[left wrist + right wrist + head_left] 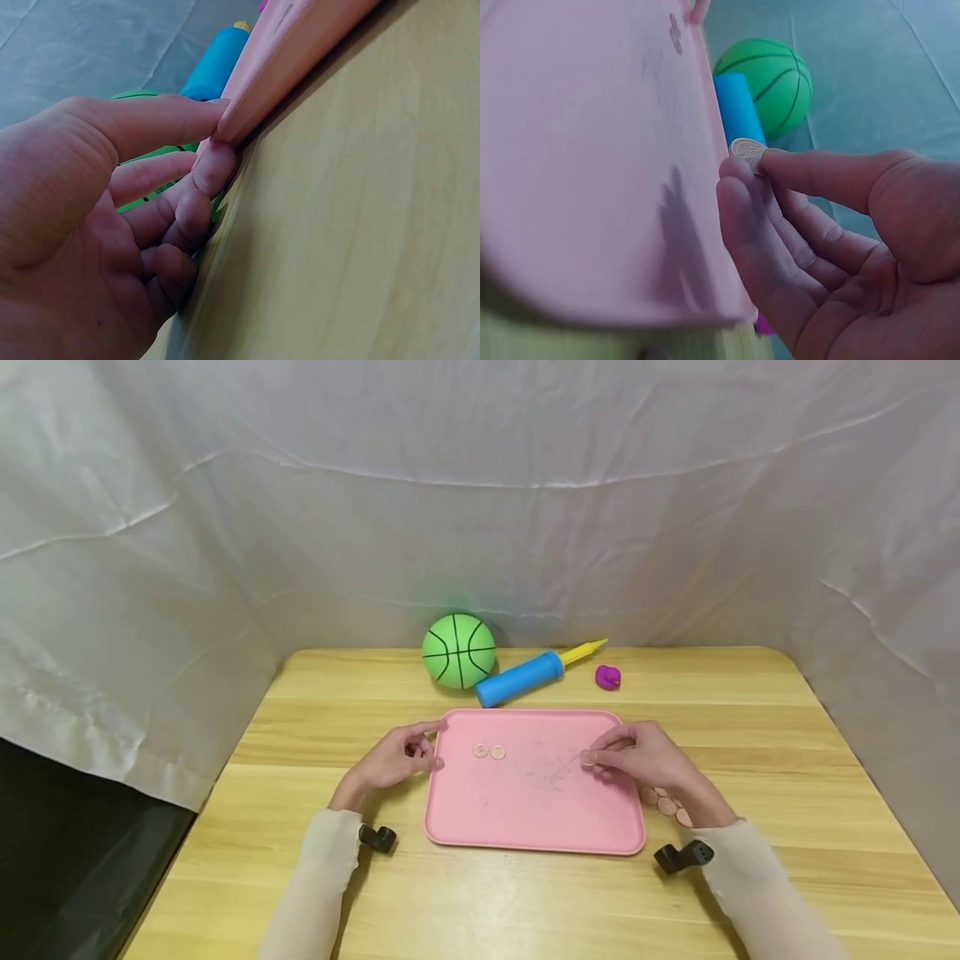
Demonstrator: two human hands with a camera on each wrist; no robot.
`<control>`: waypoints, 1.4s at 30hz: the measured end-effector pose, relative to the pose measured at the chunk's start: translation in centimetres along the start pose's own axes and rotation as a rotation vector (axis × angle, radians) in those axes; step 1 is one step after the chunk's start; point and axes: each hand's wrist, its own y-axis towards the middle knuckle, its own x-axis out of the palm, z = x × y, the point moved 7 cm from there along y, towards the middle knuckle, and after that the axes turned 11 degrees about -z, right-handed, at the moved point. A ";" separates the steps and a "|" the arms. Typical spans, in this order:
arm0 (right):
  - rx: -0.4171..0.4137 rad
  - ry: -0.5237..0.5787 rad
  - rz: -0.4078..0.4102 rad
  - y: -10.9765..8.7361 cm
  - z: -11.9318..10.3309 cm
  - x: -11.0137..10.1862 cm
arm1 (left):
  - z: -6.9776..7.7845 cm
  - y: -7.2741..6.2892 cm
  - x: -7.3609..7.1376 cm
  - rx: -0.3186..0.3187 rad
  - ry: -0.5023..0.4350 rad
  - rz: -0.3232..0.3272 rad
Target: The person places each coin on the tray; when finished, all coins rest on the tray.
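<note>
My right hand (pixel 651 757) pinches a coin (pixel 744 153) between thumb and fingertips, above the right part of a pink tray (pixel 517 814). Two more coins (pixel 490 751) lie side by side on the tray, toward its left. At the tray's left edge my left hand (pixel 392 758) grips the rim; the left wrist view has the thumb (pixel 176 120) on the rim and curled fingers beneath it. Several coins (pixel 667 807) rest on the table just right of the tray, partly hidden by the right wrist.
Behind the tray, a green ball (pixel 459 651) with black lines touches or nearly touches a blue pump (pixel 521 680) with a yellow nozzle. Farther right sits a small purple toy (pixel 608 677). A pale curtain (pixel 525 543) hangs behind the wooden table (pixel 480 902).
</note>
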 end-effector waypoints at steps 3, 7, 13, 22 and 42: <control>-0.027 -0.024 -0.005 0.8 -0.7 0.6 | 0.0 0.0 -0.1 -0.002 -0.002 0.001; -0.068 -0.101 0.006 1.9 -1.7 1.5 | -0.1 0.0 -0.1 -0.006 -0.005 0.002; -0.110 -0.149 0.007 3.6 -2.5 3.0 | -0.3 0.1 0.0 0.003 -0.001 -0.003; -0.025 -0.152 0.004 6.1 -3.2 4.6 | -0.1 0.2 -0.2 0.001 0.003 0.002; -0.023 -0.131 0.029 8.5 -3.5 6.1 | -0.1 0.2 0.0 -0.007 0.006 0.000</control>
